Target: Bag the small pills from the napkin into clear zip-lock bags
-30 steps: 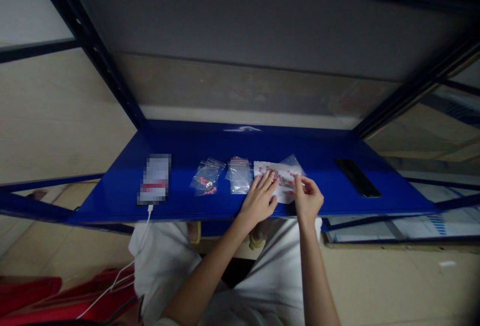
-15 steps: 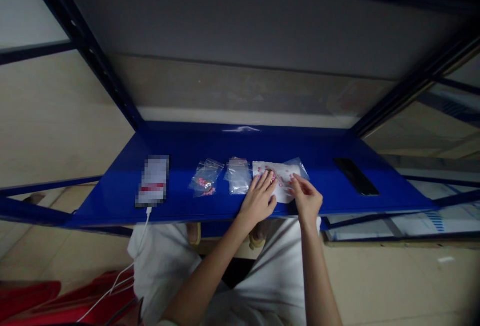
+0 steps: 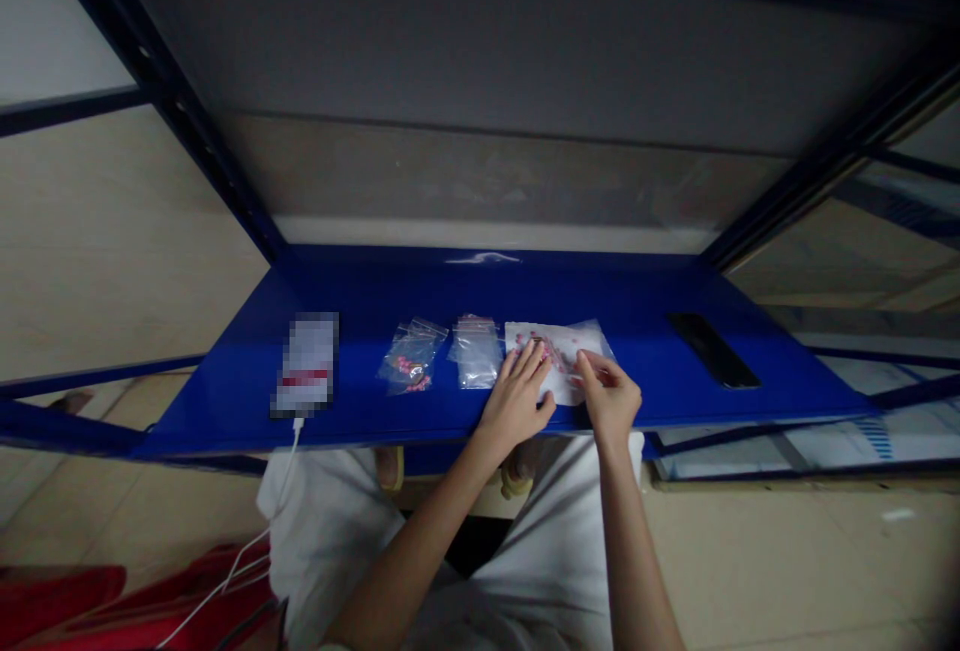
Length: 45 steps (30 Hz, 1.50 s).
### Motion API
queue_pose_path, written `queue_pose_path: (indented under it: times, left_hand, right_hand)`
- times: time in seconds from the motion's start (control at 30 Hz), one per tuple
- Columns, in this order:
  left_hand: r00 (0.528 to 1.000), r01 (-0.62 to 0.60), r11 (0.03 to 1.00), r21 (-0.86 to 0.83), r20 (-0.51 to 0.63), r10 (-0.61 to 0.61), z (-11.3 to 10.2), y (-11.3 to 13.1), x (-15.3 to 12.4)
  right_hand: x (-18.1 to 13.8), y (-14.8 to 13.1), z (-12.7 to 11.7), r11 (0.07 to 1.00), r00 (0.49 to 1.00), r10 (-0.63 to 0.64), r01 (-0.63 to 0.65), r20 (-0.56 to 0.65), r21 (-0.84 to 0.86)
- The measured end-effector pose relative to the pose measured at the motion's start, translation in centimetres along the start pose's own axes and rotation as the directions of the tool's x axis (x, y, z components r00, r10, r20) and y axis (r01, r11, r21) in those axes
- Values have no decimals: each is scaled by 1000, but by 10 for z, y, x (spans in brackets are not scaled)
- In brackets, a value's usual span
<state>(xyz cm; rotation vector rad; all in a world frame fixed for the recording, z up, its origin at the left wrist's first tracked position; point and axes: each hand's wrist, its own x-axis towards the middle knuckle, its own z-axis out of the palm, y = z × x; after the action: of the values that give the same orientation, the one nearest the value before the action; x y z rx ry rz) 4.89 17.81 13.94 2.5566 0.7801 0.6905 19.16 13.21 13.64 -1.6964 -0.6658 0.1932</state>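
Pink beads (image 3: 553,351) lie scattered on a white sheet (image 3: 564,383) near the front edge of the blue shelf (image 3: 420,286), between the person's 2 hands. The left hand (image 3: 517,399) lies flat and wide, fingers spread over the sheet's left part, pinning it. The right hand (image 3: 611,399) is drawn in narrow, thumb and forefinger close together at the sheet's right part; whether a bead sits between them I cannot tell.

The main risk, as I judge it, is loose beads rolling. The sheet lies close to the shelf's front lip, so a tug or a nudge from either hand could send beads off the edge, onto the lap or the floor. Lifting the left hand would free the sheet to slide. The dim light makes small beads easy to miss or fumble.

Just left of the sheet lie 2 clear bags, an unfilled-looking one (image 3: 478,353) and one with pink pieces (image 3: 411,363); a sweep of the left forearm could push them. A phone (image 3: 307,363) on a white cable (image 3: 247,543) and a flat black object (image 3: 712,351) lie well apart.
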Motion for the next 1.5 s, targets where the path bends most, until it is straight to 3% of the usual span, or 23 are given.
queue_pose_path:
  times: [0.2,0.3,0.43,0.57,0.67,0.77,0.83,0.87,0.93,1.07,1.13,1.27,1.37,1.5]
  left_hand:
    - [1000,0,999,-42,-25,-1,3,-1,1]
    - [996,8,997,-77,-92,-15,1,0,2]
    - [965,14,995,-98,-258,-39,-8,0,2]
    - [922,-71,989,-128,-388,16,-15,-5,-3]
    - [862,-125,978,-170,-506,22,-16,-7,-6]
    - [817,-132,957,-257,-575,-41,-17,-5,-12]
    - [792,-87,927,-365,-590,-158,-21,-2,-18]
    - [777,-49,902,-428,-584,-235,-24,-1,-22]
    - [759,37,836,-547,-529,-379,-33,-1,-33]
    - [840,144,699,-700,-287,-460,-53,-13,-51]
    - [868,175,635,-753,-186,-460,-61,-22,-56]
    - [839,213,522,-826,-119,-531,-65,-38,-59]
    - [840,234,517,-823,-96,-534,-65,-43,-61]
    - [869,250,523,-815,-49,-492,-63,-44,-63]
  right_hand:
    - [-2,-12,-3,991,996,71,-64,-59,116]
    - [-2,-17,-5,969,990,140,-131,-29,210]
    - [-3,-27,-8,926,947,248,-294,205,237]
    - [-11,-40,-9,905,834,271,-391,480,169]
    - [-16,-45,-11,903,774,301,-418,558,93]
    - [-17,-46,-16,931,834,272,-355,480,89]
    - [-17,-45,-19,963,886,172,-243,430,117]
    - [-18,-45,-19,974,892,102,-179,440,137]
    - [-21,-46,-17,981,856,-25,-79,516,179]
    - [-41,-46,3,970,750,-66,-107,658,220]
    - [-54,-46,19,954,745,-31,-176,666,241]
    - [-72,-46,44,930,735,-1,-248,678,271]
    - [-76,-46,51,922,729,1,-265,685,282]
    - [-75,-42,52,921,772,-24,-229,635,314]
